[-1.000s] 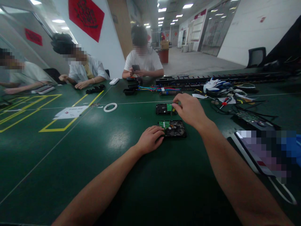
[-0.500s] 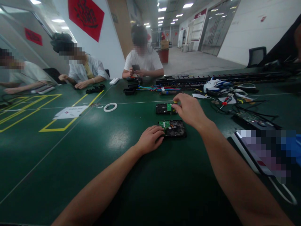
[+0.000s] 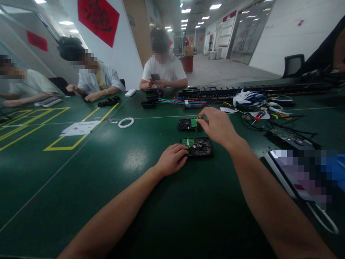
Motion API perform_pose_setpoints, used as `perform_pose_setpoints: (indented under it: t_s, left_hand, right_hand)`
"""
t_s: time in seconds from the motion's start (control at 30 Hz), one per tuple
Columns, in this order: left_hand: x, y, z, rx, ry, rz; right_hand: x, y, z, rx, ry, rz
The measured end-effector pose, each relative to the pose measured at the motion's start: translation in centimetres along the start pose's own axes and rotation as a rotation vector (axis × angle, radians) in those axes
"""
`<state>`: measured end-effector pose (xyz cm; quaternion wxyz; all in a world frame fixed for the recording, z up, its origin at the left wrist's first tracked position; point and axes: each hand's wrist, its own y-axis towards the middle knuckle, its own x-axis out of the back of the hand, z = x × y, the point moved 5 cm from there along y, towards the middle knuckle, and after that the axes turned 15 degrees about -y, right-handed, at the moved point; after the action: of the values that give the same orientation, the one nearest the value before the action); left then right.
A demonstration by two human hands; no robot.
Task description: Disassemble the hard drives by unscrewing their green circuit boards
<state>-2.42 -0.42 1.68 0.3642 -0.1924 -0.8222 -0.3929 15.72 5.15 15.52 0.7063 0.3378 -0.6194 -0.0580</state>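
A black hard drive [image 3: 203, 147] with a green circuit board facing up lies on the green table before me. My left hand [image 3: 174, 158] grips its left end, fingers over the near corner and the edge of the board. Above the drive, my right hand [image 3: 218, 124] pinches a small screwdriver [image 3: 198, 120] with a yellow handle. The thin shaft points down at the board, and its tip is too small to make out clearly. Just behind lies a second hard drive [image 3: 185, 125], partly hidden by my right hand.
A roll of white tape [image 3: 126, 123] and a paper sheet [image 3: 81, 128] lie left. To the right are a red screwdriver [image 3: 259, 117], gloves [image 3: 248, 98], cables, a circuit board [image 3: 292, 136] and a tablet-like device [image 3: 283, 172]. Several people sit across the table; one holds a phone [image 3: 155, 77].
The screwdriver's handle has shifted slightly between my right fingers and shows more yellow. My left hand stays on the hard drive, and the view has moved very slightly.
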Motion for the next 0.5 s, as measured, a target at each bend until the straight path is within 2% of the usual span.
perform_pose_setpoints:
  t_s: [0.5]
  left_hand:
    - [0.04,0.08,-0.1,-0.002,-0.008,-0.005]
  right_hand:
    - [0.12,-0.26,0.17,0.036,-0.006,0.009]
